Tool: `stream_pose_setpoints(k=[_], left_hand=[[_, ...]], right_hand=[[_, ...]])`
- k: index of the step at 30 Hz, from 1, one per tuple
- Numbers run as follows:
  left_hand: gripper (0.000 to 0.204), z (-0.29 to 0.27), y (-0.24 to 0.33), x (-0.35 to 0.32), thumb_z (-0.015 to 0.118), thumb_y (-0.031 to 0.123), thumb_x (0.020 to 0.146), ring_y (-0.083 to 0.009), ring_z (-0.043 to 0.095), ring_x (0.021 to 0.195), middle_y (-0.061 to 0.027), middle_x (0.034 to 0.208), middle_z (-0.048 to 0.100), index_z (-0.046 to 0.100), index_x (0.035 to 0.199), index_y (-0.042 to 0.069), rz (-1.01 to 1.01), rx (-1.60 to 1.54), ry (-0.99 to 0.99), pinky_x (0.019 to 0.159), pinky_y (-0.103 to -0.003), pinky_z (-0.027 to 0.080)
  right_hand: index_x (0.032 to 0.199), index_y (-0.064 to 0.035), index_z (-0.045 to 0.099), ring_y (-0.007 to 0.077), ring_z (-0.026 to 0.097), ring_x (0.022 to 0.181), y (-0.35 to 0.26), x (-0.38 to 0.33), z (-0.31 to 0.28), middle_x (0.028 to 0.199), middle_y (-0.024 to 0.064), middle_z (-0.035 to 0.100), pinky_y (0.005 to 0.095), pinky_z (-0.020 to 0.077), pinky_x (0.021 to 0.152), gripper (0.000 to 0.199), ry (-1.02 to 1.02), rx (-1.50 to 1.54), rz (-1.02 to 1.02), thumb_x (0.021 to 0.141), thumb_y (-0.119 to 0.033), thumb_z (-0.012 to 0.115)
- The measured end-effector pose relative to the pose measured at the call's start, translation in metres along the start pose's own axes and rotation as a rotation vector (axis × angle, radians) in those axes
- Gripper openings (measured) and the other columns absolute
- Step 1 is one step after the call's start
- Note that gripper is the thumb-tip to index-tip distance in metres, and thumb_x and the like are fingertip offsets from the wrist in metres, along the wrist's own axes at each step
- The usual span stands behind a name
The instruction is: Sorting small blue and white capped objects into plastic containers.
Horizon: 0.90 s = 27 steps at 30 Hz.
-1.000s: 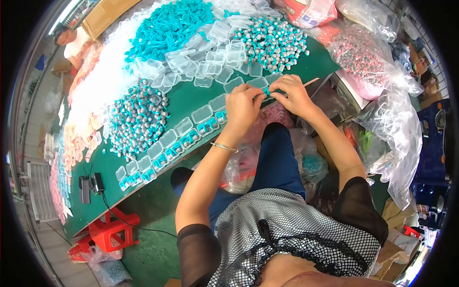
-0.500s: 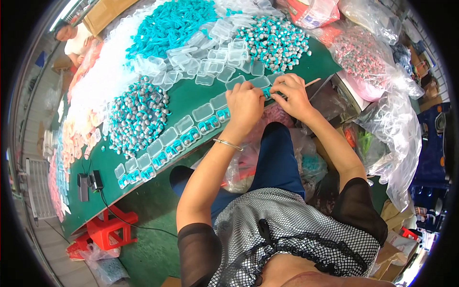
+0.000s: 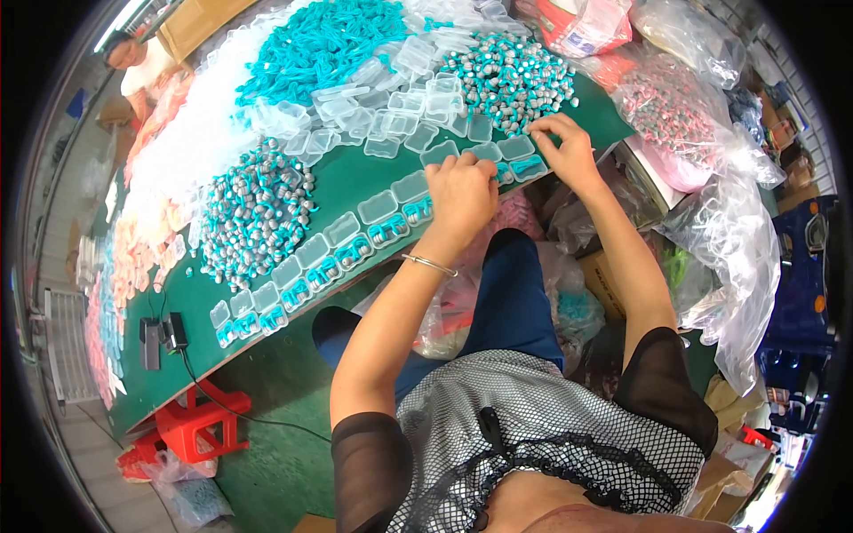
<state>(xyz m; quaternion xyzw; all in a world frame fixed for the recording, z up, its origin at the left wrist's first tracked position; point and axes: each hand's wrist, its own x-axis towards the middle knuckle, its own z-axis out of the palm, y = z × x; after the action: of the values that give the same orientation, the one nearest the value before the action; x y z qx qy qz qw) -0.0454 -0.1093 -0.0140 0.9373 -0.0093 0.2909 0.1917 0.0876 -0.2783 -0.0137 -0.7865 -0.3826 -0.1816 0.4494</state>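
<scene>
A slanting row of small clear lidded boxes (image 3: pixel 377 206) lies along the near edge of the green table, lids flipped back, with teal-and-grey pieces inside many of them. My left hand (image 3: pixel 464 194) is over the right part of this row, fingers curled down; what they hold, if anything, is hidden. To its right, my right hand (image 3: pixel 569 153) is at the lower edge of a pile of small grey-and-teal pieces (image 3: pixel 508 78), thumb and forefinger apart. Below that hand, a teal piece (image 3: pixel 528 166) sits in an end box.
Beyond the row lie a teal cord heap (image 3: pixel 324 44), loose clear boxes (image 3: pixel 391 120) and a second grey-and-teal pile (image 3: pixel 256 218). Plastic bags (image 3: pixel 675 102) crowd the right. A black device (image 3: pixel 151 344) with a cable and a red stool (image 3: pixel 204 422) are at left. Another person (image 3: pixel 142 75) sits far left.
My right hand has moved right and away from my left hand, to the edge of the pile, and its fingers have parted. My left hand has stayed nearly in place.
</scene>
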Motion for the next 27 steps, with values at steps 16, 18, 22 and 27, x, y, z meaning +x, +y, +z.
stream_pose_setpoints(k=[16,18,22,27], left_hand=[[0.014,-0.010,-0.002,0.001,0.073,0.018,0.068,-0.0253,0.057,0.088,-0.0045,0.087,0.062,0.069,0.082,0.014,-0.054,0.020,-0.123,0.073,-0.041,0.035],[0.013,-0.009,-0.003,0.000,0.073,0.017,0.068,-0.0253,0.057,0.087,-0.0048,0.088,0.062,0.070,0.080,0.014,-0.038,0.047,-0.125,0.073,-0.041,0.035],[0.012,-0.008,-0.003,-0.001,0.074,0.018,0.068,-0.0252,0.057,0.087,-0.0048,0.088,0.062,0.070,0.078,0.014,-0.036,0.050,-0.134,0.073,-0.042,0.035],[0.012,-0.008,-0.002,-0.001,0.074,0.019,0.067,-0.0246,0.057,0.087,-0.0039,0.087,0.062,0.070,0.077,0.013,-0.029,0.078,-0.136,0.072,-0.042,0.035]], right_hand=[[0.081,-0.0084,0.067,0.0255,0.061,0.079,-0.005,-0.005,-0.001,0.079,0.0055,0.064,0.0356,0.0484,0.071,0.009,-0.005,-0.123,-0.110,0.072,-0.008,0.069],[0.080,-0.0104,0.067,0.0240,0.059,0.084,-0.024,-0.008,0.000,0.082,0.0039,0.063,0.0370,0.0452,0.075,0.009,-0.161,-0.108,-0.208,0.072,-0.010,0.069],[0.081,-0.0135,0.068,0.0205,0.054,0.095,-0.046,-0.018,0.002,0.090,0.0002,0.059,0.0383,0.0360,0.084,0.009,-0.283,-0.189,-0.204,0.072,-0.015,0.069],[0.087,-0.0117,0.067,0.0214,0.054,0.093,-0.045,-0.027,0.010,0.090,0.0013,0.059,0.0383,0.0357,0.086,0.017,-0.289,-0.236,-0.237,0.070,-0.011,0.072]])
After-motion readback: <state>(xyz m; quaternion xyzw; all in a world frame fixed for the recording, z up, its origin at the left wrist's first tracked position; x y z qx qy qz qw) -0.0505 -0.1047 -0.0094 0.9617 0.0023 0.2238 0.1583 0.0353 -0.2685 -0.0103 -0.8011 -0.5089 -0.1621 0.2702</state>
